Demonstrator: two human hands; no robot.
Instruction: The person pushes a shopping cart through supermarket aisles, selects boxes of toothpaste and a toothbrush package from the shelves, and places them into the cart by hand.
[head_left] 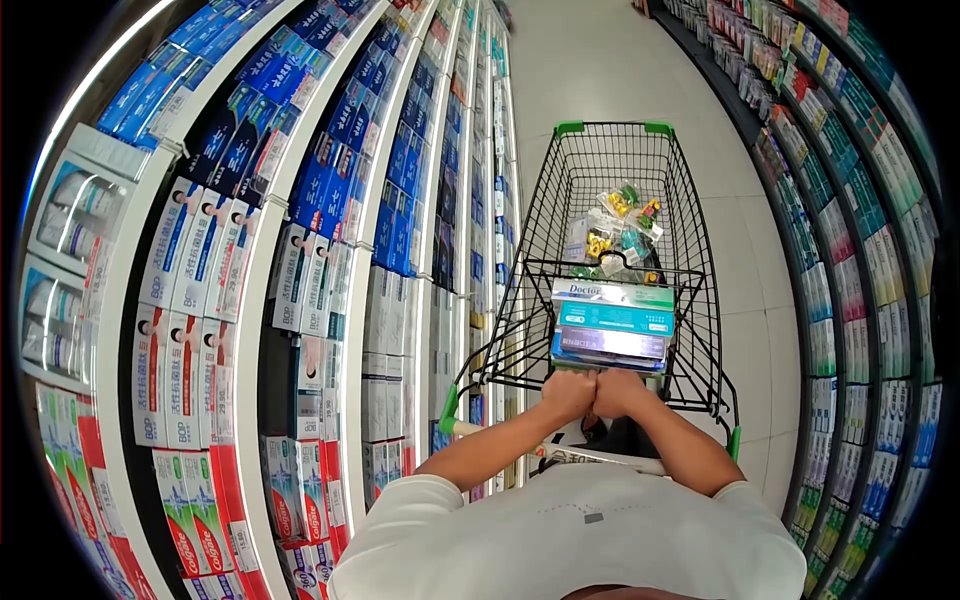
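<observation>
Both hands (571, 393) sit together, the stacked boxes (612, 319) just beyond them.

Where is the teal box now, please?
In the head view, right of centre, the teal box sits between the white Doctor box and the purplish box.

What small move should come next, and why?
Perhaps bring the left hand to the cart handle, leaving the right hand by the stacked boxes. Both hands are bunched at the stack's near edge, with neither on the handle; whether they grip the boxes isn't clear, so one could stay to steady them.
</observation>
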